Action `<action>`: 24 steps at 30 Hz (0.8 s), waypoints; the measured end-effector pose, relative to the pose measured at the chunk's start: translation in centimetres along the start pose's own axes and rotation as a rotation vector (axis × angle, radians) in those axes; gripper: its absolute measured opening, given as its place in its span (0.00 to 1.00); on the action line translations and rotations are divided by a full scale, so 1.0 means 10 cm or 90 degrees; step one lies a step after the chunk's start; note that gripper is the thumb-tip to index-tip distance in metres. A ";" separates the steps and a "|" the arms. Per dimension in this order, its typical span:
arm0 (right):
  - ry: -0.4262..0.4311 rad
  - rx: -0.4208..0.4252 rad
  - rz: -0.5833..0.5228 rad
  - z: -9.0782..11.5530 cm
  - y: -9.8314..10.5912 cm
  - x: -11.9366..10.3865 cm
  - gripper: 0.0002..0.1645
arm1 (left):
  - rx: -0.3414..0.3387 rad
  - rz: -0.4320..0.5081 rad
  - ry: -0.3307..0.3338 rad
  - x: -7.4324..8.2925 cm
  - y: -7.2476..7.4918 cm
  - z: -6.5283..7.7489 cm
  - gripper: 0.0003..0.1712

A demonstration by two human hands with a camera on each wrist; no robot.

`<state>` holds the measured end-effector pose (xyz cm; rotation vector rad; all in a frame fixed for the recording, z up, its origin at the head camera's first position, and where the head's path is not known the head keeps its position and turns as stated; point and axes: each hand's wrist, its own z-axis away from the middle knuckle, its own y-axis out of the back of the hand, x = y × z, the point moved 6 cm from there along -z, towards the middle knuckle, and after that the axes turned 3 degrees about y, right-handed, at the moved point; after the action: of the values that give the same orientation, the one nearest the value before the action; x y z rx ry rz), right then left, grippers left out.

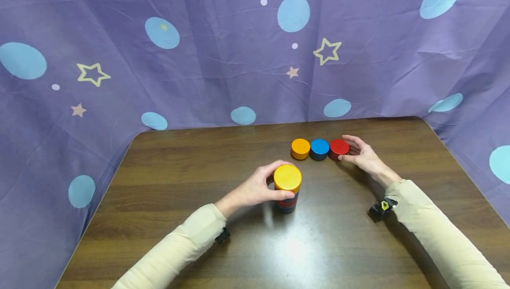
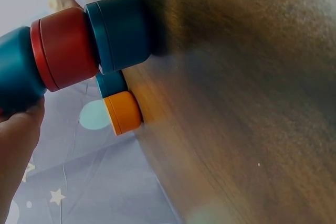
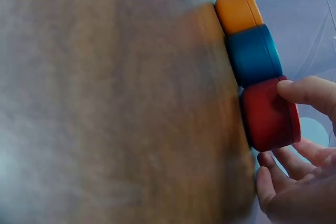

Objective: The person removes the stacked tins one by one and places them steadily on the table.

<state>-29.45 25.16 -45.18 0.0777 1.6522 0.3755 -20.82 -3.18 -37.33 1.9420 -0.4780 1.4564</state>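
A stack of four tins (image 1: 287,185), orange over blue, red and blue, is rising upright over the middle of the worktop (image 1: 191,178); the left hand (image 1: 255,187) is grasping it. Beyond, the right hand (image 1: 368,160) is pinching a red tin (image 1: 339,148), which is touching a blue tin (image 1: 319,149), with an orange tin (image 1: 300,149) adjoining. Lids (image 3: 294,121) are covering the tins, hiding any contents.

We had 3 tins (image 1: 319,149) in a row far back on the table (image 1: 179,183), our right hand (image 1: 365,158) at the right end, and a stack (image 1: 287,177), our left hand (image 1: 260,187) around it, before the left end.
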 end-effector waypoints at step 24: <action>0.130 0.036 -0.057 0.12 0.09 -0.50 0.32 | 0.001 0.009 0.007 -0.03 -0.02 0.00 0.32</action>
<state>-27.85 24.90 -40.24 0.0078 1.8613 0.2745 -20.79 -3.09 -37.66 1.9347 -0.4861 1.4756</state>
